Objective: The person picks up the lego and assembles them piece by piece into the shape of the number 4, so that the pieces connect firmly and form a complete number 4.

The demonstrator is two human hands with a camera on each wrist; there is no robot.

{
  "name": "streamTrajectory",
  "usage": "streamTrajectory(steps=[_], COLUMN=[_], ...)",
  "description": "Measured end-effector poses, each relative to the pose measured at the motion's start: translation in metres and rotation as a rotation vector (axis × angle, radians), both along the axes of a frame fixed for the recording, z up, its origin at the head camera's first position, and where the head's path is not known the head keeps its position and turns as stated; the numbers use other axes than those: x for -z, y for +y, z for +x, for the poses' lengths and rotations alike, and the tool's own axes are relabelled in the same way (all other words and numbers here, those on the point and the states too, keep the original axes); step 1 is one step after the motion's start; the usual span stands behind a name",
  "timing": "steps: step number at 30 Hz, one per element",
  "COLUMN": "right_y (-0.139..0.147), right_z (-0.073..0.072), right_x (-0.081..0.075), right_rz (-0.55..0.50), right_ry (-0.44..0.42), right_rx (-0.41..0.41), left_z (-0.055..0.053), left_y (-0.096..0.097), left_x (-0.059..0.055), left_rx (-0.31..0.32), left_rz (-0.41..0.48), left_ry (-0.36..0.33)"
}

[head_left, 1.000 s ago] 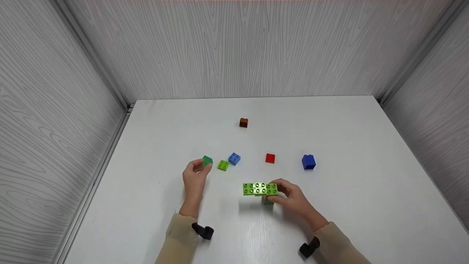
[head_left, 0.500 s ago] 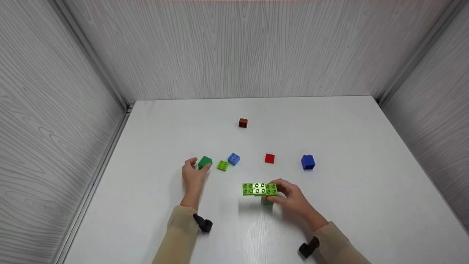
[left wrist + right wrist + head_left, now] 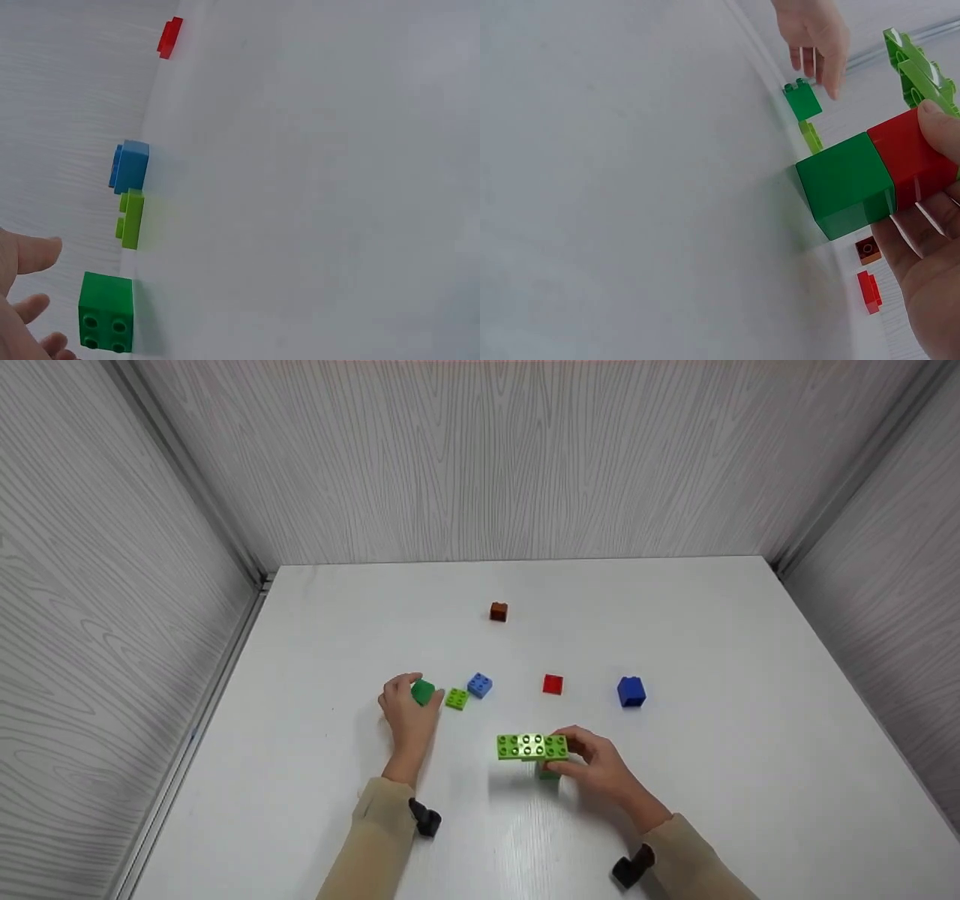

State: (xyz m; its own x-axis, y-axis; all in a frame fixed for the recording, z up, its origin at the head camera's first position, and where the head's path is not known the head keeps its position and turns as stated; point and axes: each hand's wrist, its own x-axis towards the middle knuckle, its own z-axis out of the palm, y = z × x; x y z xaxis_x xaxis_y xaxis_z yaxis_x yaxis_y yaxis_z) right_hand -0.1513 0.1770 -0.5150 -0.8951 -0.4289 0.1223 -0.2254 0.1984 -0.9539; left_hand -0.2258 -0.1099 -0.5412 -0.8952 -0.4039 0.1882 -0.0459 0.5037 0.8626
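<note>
My left hand (image 3: 409, 712) is spread around a green brick (image 3: 423, 692), its thumb and fingers apart. In the left wrist view the green brick (image 3: 106, 311) lies on its side with its studs turned toward the camera, and a gap shows between it and the thumb (image 3: 37, 253). My right hand (image 3: 596, 761) grips a stack of bricks. From the right wrist view, the stack has a green brick (image 3: 847, 184) at its base, a red brick (image 3: 907, 154) held between thumb and fingers, and lime-green plates (image 3: 922, 71) on top, jutting out leftward in the head view.
Right of the left hand lie a small lime plate (image 3: 457, 698) and a light blue brick (image 3: 479, 685). A red plate (image 3: 553, 684) lies mid-table, a dark blue brick (image 3: 631, 691) farther right, and a brown brick (image 3: 499, 611) toward the back. Panels surround the white table (image 3: 375, 607).
The green brick at the left hand has turned over to a different facing. The left hand's fingers have loosened and spread around it. My right hand and its stack have stayed still.
</note>
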Motion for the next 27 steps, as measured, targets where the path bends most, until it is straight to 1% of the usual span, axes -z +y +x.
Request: streamTrajectory(steps=[2, 4, 6, 9, 13, 15, 17, 20, 23, 27], right_y=[0.0, 0.0, 0.001, 0.001, 0.001, 0.001, 0.001, 0.001, 0.001, 0.001], right_z=[0.0, 0.0, 0.0, 0.0, 0.0, 0.0, 0.0, 0.0, 0.0, 0.0], right_x=[0.0, 0.001, 0.001, 0.001, 0.002, 0.002, 0.002, 0.002, 0.002, 0.003], right_rz=[-0.001, 0.003, 0.003, 0.003, 0.003, 0.009, 0.012, 0.011, 0.005, 0.011], right_ry=[0.003, 0.003, 0.001, 0.0, 0.004, -0.004, -0.011, -0.007, 0.014, 0.025], right_rx=[-0.002, -0.003, -0.001, 0.001, -0.003, 0.004, 0.011, 0.013, 0.004, -0.005], left_z=[0.0, 0.0, 0.0, 0.0, 0.0, 0.0, -0.002, -0.004, -0.007, -0.009], left_y=[0.005, 0.01, 0.013, 0.018, 0.022, 0.023, 0.025, 0.028, 0.031, 0.032], left_x=[-0.001, 0.0, 0.001, 0.002, 0.004, 0.005, 0.006, 0.007, 0.008, 0.011], left_rx=[0.032, 0.071, 0.115, 0.166, 0.199, 0.206, 0.203, 0.184, 0.156, 0.139], left_rz=[-0.011, 0.002, 0.012, 0.011, 0.0, -0.009, -0.027, -0.075, -0.137, -0.194], left_ry=[0.033, 0.035, 0.011, -0.047, -0.135, -0.177, -0.205, -0.206, -0.201, -0.22])
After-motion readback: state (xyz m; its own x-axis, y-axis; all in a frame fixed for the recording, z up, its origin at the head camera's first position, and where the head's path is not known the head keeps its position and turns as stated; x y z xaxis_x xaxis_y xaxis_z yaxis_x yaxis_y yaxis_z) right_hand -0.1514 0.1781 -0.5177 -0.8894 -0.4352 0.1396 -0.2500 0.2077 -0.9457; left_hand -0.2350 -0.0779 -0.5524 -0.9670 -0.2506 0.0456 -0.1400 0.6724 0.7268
